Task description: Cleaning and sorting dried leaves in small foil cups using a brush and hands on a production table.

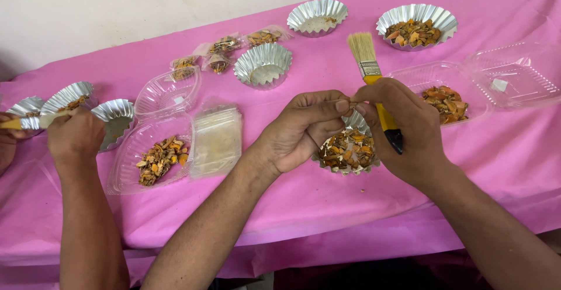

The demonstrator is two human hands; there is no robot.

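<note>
My right hand [403, 129] grips a paintbrush [367, 62] by its yellow handle, with the pale bristles pointing up and away. My left hand [301, 129] pinches a small thin piece at its fingertips, and these touch my right thumb and forefinger. Both hands hover over a fluted foil cup [345, 167] filled with dried orange-brown pieces [347, 150]. The pinched piece is too small to identify.
On the pink tablecloth [327, 208] lie a clear clamshell tray [435, 77] with similar pieces, a filled foil cup [416, 26], empty foil cups [317, 15] [263, 65], small filled bags [222, 47] and a bag stack [216, 141]. At left, another person's hand [76, 135] holds a brush near more cups.
</note>
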